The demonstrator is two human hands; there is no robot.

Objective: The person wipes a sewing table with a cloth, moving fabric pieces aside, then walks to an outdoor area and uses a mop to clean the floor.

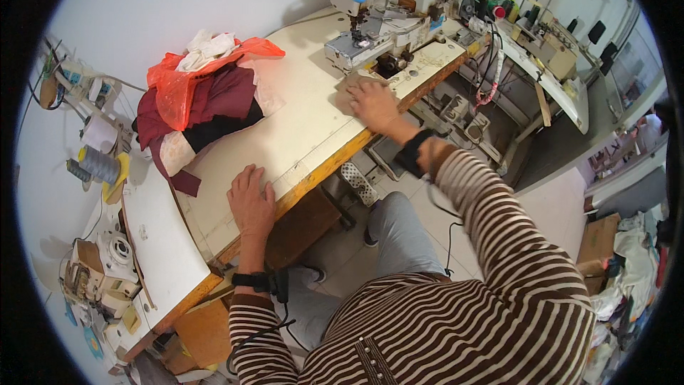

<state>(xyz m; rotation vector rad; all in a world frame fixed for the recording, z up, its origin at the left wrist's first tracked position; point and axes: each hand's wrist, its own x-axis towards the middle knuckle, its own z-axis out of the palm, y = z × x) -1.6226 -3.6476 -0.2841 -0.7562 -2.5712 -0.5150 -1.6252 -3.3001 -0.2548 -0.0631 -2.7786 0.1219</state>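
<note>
My left hand (251,201) lies palm down near the front edge of the pale sewing table (299,117), its fingers a little apart and holding nothing. Farther right, my right hand (372,104) presses on the tabletop just before the sewing machine (350,53). A blurred brownish patch (343,100) shows beneath its fingers; whether it is a cloth or shadow is unclear. Between my hands, a printed ruler strip (312,159) runs along the table's edge. Behind them sits a heap of maroon fabric (227,93) with black and pale pieces, topped by a red plastic bag (187,91).
A grey thread cone (101,164) and a white cone (100,132) stand at the left. Another machine (104,272) occupies the lower-left table. Below the tabletop is a metal pedal (359,184). A second workstation (558,53) stands right, with piled cloth (633,256) lower down.
</note>
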